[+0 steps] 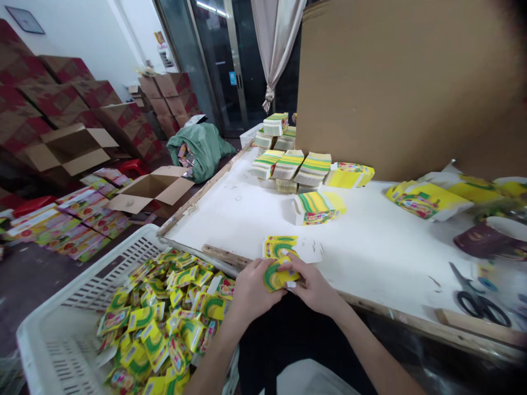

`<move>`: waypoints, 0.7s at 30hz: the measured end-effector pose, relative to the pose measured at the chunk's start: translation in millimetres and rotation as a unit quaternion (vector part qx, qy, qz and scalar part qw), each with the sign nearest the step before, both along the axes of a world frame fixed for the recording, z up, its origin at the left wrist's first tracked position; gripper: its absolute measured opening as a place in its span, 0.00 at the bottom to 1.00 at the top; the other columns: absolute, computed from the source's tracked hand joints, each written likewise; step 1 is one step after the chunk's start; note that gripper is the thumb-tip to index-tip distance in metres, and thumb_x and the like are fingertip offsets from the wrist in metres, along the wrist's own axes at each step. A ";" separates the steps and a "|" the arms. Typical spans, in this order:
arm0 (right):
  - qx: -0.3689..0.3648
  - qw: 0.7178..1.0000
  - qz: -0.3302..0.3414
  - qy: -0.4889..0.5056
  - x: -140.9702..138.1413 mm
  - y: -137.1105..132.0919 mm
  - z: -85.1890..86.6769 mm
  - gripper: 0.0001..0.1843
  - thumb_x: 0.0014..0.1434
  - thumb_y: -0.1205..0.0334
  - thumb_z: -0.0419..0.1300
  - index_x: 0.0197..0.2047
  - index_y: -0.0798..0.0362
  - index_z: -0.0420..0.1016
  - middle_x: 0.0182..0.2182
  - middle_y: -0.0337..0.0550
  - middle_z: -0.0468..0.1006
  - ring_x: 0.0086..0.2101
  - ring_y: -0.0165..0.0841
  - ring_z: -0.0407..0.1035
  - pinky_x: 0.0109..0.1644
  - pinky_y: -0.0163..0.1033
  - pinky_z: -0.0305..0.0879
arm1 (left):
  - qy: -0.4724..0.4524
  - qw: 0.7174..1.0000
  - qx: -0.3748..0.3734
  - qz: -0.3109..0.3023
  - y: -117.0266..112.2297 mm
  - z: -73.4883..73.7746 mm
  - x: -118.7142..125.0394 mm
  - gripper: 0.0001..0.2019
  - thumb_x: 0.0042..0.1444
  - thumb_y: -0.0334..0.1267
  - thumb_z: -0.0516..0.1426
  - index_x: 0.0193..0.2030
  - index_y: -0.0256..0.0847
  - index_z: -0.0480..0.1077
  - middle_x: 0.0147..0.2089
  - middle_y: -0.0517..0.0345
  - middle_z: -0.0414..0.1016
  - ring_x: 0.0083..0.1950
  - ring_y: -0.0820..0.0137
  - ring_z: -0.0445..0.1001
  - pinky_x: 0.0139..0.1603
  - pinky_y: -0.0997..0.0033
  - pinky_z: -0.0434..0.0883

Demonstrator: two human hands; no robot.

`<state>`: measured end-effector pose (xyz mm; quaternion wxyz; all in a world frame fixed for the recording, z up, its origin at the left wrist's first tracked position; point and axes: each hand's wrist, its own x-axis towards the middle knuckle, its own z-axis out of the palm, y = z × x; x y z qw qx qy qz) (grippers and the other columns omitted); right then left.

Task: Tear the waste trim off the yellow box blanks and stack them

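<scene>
A small yellow and green carton [273,276] is held between both hands at the table's front edge. My left hand [256,288] is closed round its left side. On the right side, my right hand [309,282] grips it with the fingers bent, and a white flap shows below them. Just beyond the hands, flat printed cartons [280,246] lie on the white tabletop. To the left, a white plastic basket [78,293] holds many small yellow cartons [164,318] in a loose heap.
Stacks of flat cartons [313,167] stand farther back on the table [230,211]. Scissors [480,302], a dark cup [480,240] and a wooden strip [477,326] are at the right. Open cardboard boxes [152,189] and a green sack [206,148] occupy the floor at left.
</scene>
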<state>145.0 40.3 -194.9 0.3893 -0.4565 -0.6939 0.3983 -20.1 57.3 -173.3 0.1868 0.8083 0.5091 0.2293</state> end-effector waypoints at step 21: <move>0.037 0.925 -0.228 -0.302 13.6 46.2 -46.7 0.13 0.44 0.73 0.59 0.36 0.54 0.69 0.36 0.48 0.68 0.39 0.40 0.62 0.45 0.43 0.60 | -0.053 0.987 -0.151 -0.027 3.0 -14.4 -62.6 0.24 0.43 0.45 0.59 0.49 0.43 0.66 0.44 0.53 0.74 0.45 0.63 0.71 0.47 0.66 0.65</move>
